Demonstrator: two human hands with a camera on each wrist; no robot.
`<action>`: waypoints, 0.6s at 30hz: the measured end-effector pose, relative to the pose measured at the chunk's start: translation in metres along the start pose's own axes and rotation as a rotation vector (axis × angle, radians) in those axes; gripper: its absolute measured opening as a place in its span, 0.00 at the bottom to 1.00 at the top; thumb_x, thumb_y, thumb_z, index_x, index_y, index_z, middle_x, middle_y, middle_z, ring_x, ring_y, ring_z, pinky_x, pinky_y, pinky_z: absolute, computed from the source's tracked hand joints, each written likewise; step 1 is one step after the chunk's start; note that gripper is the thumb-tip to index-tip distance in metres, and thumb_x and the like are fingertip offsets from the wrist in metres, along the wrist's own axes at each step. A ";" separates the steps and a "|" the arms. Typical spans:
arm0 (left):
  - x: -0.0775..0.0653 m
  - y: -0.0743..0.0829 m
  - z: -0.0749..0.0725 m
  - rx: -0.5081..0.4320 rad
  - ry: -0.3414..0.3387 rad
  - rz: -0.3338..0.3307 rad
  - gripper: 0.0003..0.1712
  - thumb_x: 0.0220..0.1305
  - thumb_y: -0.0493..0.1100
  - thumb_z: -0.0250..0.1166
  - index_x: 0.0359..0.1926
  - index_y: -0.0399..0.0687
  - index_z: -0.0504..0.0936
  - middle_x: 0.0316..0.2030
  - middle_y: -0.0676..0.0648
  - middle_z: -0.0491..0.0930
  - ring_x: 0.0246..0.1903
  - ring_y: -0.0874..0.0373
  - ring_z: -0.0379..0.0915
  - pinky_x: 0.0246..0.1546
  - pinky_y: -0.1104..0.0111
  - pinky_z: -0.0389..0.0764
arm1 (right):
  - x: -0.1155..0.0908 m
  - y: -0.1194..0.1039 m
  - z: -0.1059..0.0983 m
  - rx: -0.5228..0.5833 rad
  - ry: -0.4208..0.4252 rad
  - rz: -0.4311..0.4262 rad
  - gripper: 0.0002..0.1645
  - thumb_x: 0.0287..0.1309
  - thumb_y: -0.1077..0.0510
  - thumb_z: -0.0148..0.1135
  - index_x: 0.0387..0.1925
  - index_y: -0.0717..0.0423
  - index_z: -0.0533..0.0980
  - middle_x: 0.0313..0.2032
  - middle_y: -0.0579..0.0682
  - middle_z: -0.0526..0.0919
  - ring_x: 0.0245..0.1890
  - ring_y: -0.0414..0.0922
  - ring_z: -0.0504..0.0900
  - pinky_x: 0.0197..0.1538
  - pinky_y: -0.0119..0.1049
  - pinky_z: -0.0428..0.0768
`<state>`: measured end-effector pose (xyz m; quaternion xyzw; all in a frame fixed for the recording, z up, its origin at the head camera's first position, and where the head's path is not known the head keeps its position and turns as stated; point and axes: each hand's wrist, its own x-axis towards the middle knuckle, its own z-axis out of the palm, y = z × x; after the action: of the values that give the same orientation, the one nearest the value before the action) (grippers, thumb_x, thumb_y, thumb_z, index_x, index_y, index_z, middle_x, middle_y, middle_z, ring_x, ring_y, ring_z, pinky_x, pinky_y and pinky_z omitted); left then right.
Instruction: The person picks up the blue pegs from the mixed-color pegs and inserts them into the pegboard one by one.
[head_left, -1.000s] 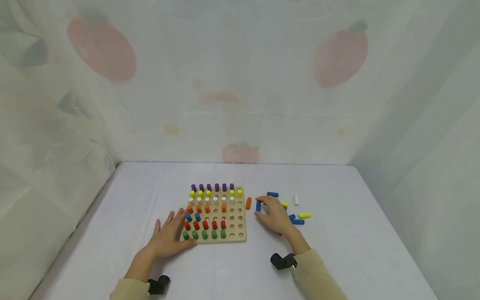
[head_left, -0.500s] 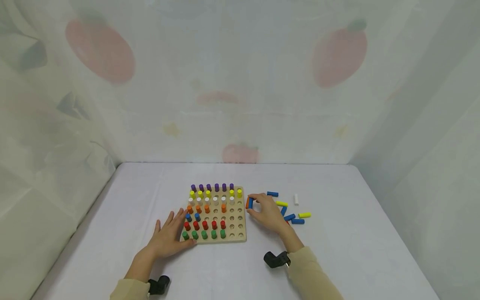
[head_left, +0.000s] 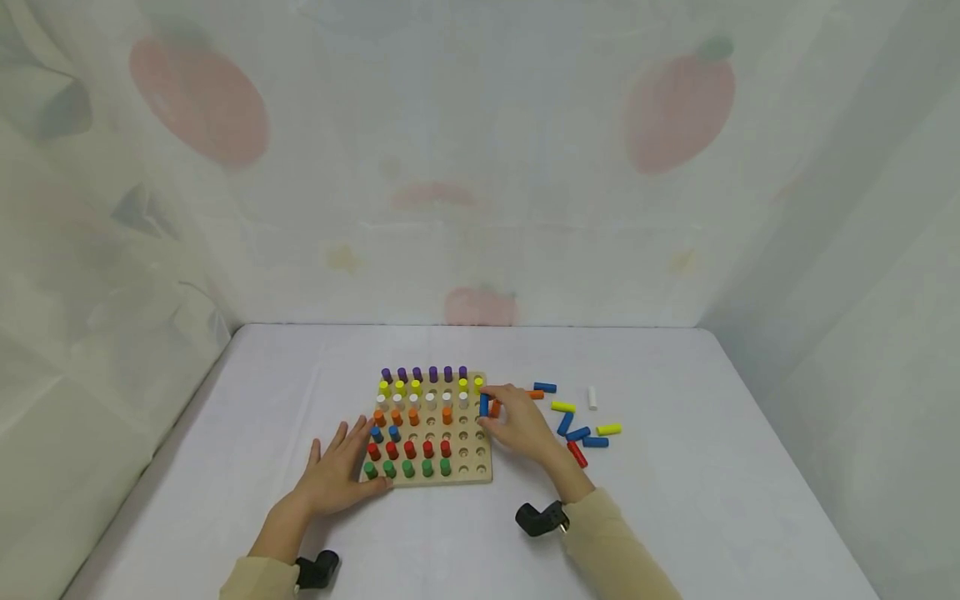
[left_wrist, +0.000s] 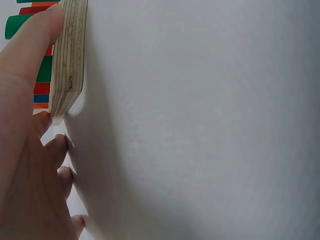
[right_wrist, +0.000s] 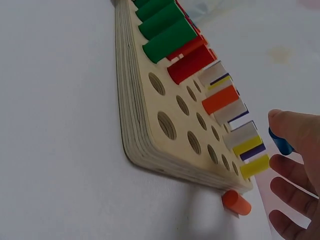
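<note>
White tabletop (head_left: 712, 400) | 1 pegboard (head_left: 472, 461) | right hand (head_left: 519, 425) pinches 1 blue peg (head_left: 483, 406) | left hand (head_left: 333, 477) splayed

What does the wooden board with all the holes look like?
The pale tan wooden pegboard looks roughly square, with rounded corners and thin plywood-like layers along its sides. It lies flat on the white-covered table. Upright coloured cylindrical pegs stand in rows: purple farthest away, then yellow, white, orange, blue, red, and green nearest. Unfilled round holes show mostly toward its right side. The person's left grip touches its near edge with the thumb.
</note>
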<state>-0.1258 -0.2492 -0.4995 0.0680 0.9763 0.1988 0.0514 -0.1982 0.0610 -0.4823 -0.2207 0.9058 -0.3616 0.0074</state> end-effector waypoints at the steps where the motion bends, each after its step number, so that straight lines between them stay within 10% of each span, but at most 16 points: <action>1: 0.000 0.000 0.000 -0.002 -0.001 -0.001 0.60 0.41 0.72 0.65 0.70 0.48 0.54 0.70 0.41 0.52 0.68 0.37 0.41 0.60 0.34 0.34 | 0.000 -0.002 0.001 0.006 -0.005 -0.003 0.30 0.55 0.51 0.63 0.59 0.51 0.69 0.53 0.50 0.76 0.50 0.47 0.74 0.53 0.42 0.75; 18: 0.000 0.000 0.001 -0.006 0.000 0.007 0.60 0.41 0.71 0.65 0.70 0.48 0.54 0.70 0.42 0.52 0.68 0.36 0.41 0.60 0.34 0.34 | 0.008 -0.020 0.011 0.028 0.027 -0.007 0.34 0.55 0.54 0.63 0.63 0.50 0.65 0.39 0.44 0.78 0.39 0.43 0.76 0.38 0.30 0.74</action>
<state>-0.1253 -0.2491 -0.5004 0.0713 0.9754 0.2020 0.0510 -0.1959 0.0380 -0.4758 -0.2191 0.8998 -0.3773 -0.0030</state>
